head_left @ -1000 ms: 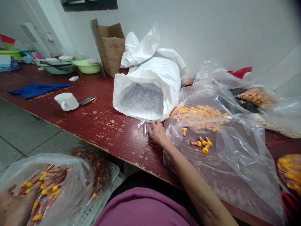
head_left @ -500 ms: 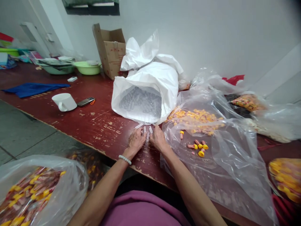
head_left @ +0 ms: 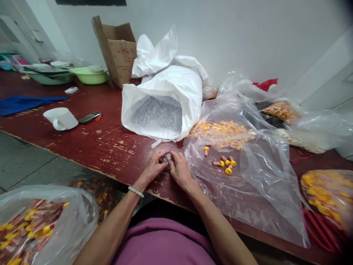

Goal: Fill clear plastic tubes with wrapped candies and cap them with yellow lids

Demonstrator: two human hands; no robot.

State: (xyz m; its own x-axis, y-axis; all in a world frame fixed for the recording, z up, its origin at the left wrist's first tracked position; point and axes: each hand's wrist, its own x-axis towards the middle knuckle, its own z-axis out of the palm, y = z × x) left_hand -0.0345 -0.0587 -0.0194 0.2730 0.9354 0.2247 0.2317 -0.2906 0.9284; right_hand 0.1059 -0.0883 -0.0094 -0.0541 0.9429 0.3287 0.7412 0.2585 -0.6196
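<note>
Close together over the red table (head_left: 110, 147), my left hand (head_left: 154, 165) and my right hand (head_left: 179, 168) meet at the fingertips. Both are pinched round a small clear plastic tube (head_left: 166, 158), mostly hidden by the fingers. Just beyond them a loose clear tube (head_left: 156, 144) lies at the mouth of a white sack (head_left: 190, 99). The sack is on its side and holds many clear tubes (head_left: 157, 114). Right of my right hand, several filled tubes with yellow caps (head_left: 228, 169) rest on a clear plastic sheet (head_left: 264, 206).
Yellow caps (head_left: 223, 129) are heaped on the sheet. A white mug (head_left: 61, 118) and phone (head_left: 89, 117) stand left, with a cardboard box (head_left: 121, 59) and green basin (head_left: 89, 75) behind. A bag of capped tubes (head_left: 79, 206) is below left; red scissors (head_left: 320, 230) lie right.
My hands have drawn back from the sack's mouth toward me and come together. A tube is now between the fingertips. The whole view has shifted slightly.
</note>
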